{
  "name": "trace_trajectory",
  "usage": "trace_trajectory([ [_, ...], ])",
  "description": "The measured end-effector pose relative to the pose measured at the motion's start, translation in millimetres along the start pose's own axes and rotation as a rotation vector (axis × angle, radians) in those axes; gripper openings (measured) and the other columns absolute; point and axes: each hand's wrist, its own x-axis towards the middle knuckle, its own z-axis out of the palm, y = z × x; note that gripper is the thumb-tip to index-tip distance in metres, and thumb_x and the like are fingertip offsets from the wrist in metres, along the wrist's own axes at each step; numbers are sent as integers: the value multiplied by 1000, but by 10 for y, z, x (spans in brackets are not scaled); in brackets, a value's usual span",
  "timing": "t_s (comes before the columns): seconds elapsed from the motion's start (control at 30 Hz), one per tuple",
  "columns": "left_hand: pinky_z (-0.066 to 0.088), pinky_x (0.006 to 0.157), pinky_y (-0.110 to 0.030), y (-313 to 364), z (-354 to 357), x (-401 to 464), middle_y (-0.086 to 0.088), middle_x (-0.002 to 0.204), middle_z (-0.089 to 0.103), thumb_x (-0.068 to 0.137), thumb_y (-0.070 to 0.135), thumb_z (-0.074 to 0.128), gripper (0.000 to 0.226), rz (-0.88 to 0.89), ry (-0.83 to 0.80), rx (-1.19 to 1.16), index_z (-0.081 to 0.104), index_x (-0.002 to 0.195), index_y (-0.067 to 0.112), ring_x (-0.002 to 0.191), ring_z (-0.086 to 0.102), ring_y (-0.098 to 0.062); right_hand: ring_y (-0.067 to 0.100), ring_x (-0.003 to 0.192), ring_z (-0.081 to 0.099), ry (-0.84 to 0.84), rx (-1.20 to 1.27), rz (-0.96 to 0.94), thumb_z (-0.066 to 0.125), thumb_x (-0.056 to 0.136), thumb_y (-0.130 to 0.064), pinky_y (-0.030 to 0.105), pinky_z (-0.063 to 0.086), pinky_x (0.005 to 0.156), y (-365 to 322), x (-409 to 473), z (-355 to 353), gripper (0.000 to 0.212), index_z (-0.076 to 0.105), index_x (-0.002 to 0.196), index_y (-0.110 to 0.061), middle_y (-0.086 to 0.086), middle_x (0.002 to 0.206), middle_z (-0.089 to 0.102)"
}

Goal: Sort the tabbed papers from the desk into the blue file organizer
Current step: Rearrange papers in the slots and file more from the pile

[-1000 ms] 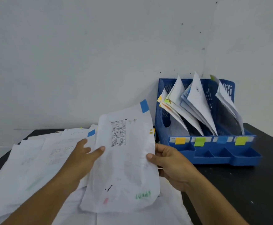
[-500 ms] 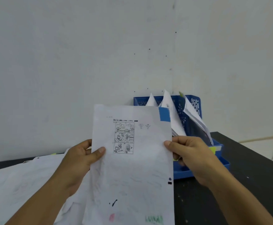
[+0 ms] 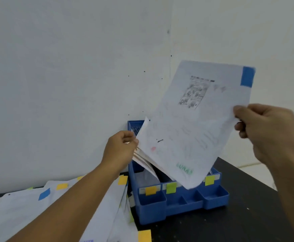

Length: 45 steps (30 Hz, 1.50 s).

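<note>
My right hand (image 3: 272, 135) pinches the right edge of a white sheet (image 3: 191, 123) with a blue tab (image 3: 247, 76) at its top right corner. The sheet hangs tilted in the air over the blue file organizer (image 3: 179, 201), hiding much of it. My left hand (image 3: 121, 151) grips the tops of the papers standing in the organizer's left slots (image 3: 142, 158) and holds them to the left. Orange, green and yellow labels mark the organizer's front.
A spread pile of tabbed papers (image 3: 55, 210) covers the left of the black desk (image 3: 239, 215), with yellow and blue tabs showing. A white wall stands close behind the organizer. The desk's right edge runs past the organizer.
My left hand let go of the sheet and took hold of the papers in the organizer. My right hand carried the sheet up and to the right, over the organizer.
</note>
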Motion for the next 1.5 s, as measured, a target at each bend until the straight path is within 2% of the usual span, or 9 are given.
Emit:
trace_trajectory([
  [0.2, 52, 67, -26, 78, 433, 272, 2, 117, 57, 85, 34, 71, 60, -83, -190, 118, 46, 135, 16, 82, 67, -17, 8, 43, 62, 84, -140, -215, 62, 92, -18, 16, 49, 42, -286, 229, 125, 17, 74, 80, -19, 0, 63, 68],
  [0.37, 46, 55, -24, 83, 647, 389, -1, 112, 56, 79, 49, 73, 80, -178, -272, 285, 34, 141, 17, 80, 65, -20, 24, 51, 67, 116, -335, -370, 51, 90, -21, 42, 61, 62, -328, 425, 354, 32, 69, 68, -6, 7, 56, 66],
  [0.53, 45, 59, -25, 6, 720, 499, -1, 102, 54, 76, 49, 75, 71, -227, -181, 264, 40, 129, 17, 81, 59, -22, 43, 61, 65, 144, -409, -469, 41, 84, -30, 51, 58, 58, -300, 592, 531, 41, 62, 68, 1, 23, 60, 60],
  [0.73, 40, 49, -22, -35, 753, 524, -5, 80, 60, 86, 22, 70, 16, -218, -150, 126, 62, 89, 9, 63, 52, -14, 39, 59, 66, 83, -446, -464, 42, 86, -26, 44, 58, 59, -240, 531, 774, 39, 63, 66, 0, 21, 58, 63],
  [0.83, 50, 64, -31, -2, 780, 515, -8, 82, 66, 83, 19, 70, 21, -134, -28, 105, 69, 90, 0, 70, 60, -19, 36, 57, 63, 40, -485, -493, 45, 89, -23, 38, 56, 59, -230, 468, 906, 37, 61, 65, 1, 18, 57, 62],
  [0.97, 51, 61, -32, 129, 796, 487, 2, 68, 61, 82, 17, 66, 15, -45, 145, 74, 69, 85, 2, 63, 57, -16, 29, 51, 39, 2, -506, -561, 47, 93, -19, 35, 42, 55, -252, 329, 1071, 39, 47, 58, -1, 11, 50, 47],
  [1.13, 56, 69, -37, 218, 781, 456, 0, 76, 67, 83, 17, 64, 14, 27, 213, 59, 70, 86, 5, 74, 64, -23, 34, 57, 66, -25, -360, -532, 45, 89, -23, 41, 56, 56, -293, 315, 1180, 38, 56, 61, 0, 15, 55, 61],
  [1.33, 56, 69, -38, 199, 755, 446, -4, 83, 69, 83, 19, 66, 16, 52, 222, 60, 69, 90, 5, 77, 66, -24, 40, 64, 67, -70, -333, -482, 43, 89, -27, 50, 55, 55, -155, 328, 1185, 40, 52, 64, 3, 23, 61, 57],
  [1.5, 49, 59, -31, 160, 748, 408, 2, 69, 63, 83, 18, 66, 15, 63, 214, 47, 66, 79, 4, 65, 59, -19, 22, 49, 57, -197, -443, -424, 48, 96, -23, 35, 46, 48, 272, 140, 1198, 43, 47, 55, -11, 4, 48, 50],
])
